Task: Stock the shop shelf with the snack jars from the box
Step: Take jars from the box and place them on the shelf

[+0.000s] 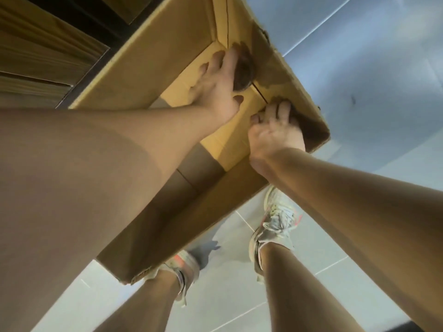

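Two hands: both are inside the open cardboard box point(148, 56), which is the landmark for all places below.
Box: it stands on the floor point(311, 271) with its top open; the inner walls are yellow-brown, and a seam runs along its bottom.
Left hand point(215, 85): it is near the far corner of the box, fingers spread and a little bent, lying over a dark round jar point(244, 73) — the fingers seem to hold it from the side, but the grip is blurred.
Right hand point(275, 130): it is at the right inner wall of the box, fingers curled around a second dark thing point(293, 113) which is mostly hidden; I cannot tell for sure that it is a jar.
Jar: the visible one is at the bottom of the box, in the far corner, touching the left hand.
Stain: a dark patch point(261, 44) is on the right inner wall of the box, above the jar.
Shoes: two light sneakers point(275, 226) stand on the pale floor tiles just beside the near edge of the box.
Wood panels: brown slatted panels point(36, 56) are on the left side of the box — what they belong to is not clear.
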The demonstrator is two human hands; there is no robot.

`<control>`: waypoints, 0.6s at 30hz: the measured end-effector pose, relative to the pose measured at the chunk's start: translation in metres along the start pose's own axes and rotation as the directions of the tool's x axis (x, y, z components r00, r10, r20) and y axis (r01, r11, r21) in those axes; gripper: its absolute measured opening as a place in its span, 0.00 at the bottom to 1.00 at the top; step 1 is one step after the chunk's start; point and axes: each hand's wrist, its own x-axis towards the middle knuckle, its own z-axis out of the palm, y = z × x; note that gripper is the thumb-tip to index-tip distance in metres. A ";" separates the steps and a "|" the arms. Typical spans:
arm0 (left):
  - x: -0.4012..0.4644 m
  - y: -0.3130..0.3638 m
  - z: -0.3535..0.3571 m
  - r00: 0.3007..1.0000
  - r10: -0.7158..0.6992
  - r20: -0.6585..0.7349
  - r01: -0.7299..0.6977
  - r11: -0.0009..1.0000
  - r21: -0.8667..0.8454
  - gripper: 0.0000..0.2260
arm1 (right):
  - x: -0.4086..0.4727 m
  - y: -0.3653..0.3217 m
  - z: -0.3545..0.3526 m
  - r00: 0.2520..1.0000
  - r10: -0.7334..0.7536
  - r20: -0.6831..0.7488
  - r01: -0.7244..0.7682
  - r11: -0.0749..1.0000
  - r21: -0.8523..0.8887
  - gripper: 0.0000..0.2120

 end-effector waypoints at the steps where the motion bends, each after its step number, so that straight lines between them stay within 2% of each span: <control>1: 0.000 -0.002 0.000 1.000 -0.005 -0.023 0.005 1.000 -0.021 0.35 | 0.002 -0.002 -0.001 1.000 -0.015 0.009 0.015 1.000 -0.005 0.32; 5: -0.008 -0.008 0.000 0.998 -0.057 -0.017 0.055 0.993 -0.107 0.26 | 0.013 -0.004 -0.004 0.996 -0.033 0.084 0.024 0.994 0.104 0.38; 8: -0.020 -0.019 -0.004 0.996 -0.083 0.016 0.085 0.988 -0.127 0.30 | 0.015 -0.002 -0.001 0.986 -0.015 0.164 -0.011 0.988 0.156 0.39; 10: -0.030 -0.029 -0.009 0.996 -0.077 0.037 0.081 0.990 -0.119 0.33 | 0.012 -0.003 0.000 0.988 -0.021 0.151 -0.006 0.984 0.177 0.39; 13: -0.048 -0.039 -0.022 0.995 -0.094 0.044 0.098 0.992 -0.085 0.32 | 0.002 -0.006 -0.003 0.998 -0.029 0.064 0.013 0.973 0.232 0.35; 16: -0.070 -0.040 -0.044 0.993 -0.117 0.022 0.118 0.990 -0.081 0.31 | -0.016 -0.005 -0.016 0.993 -0.045 -0.111 0.076 0.953 0.292 0.31; 18: -0.085 -0.036 -0.063 0.994 -0.106 0.024 0.107 0.993 -0.051 0.28 | -0.033 -0.003 -0.031 0.975 -0.059 -0.215 0.130 0.934 0.334 0.32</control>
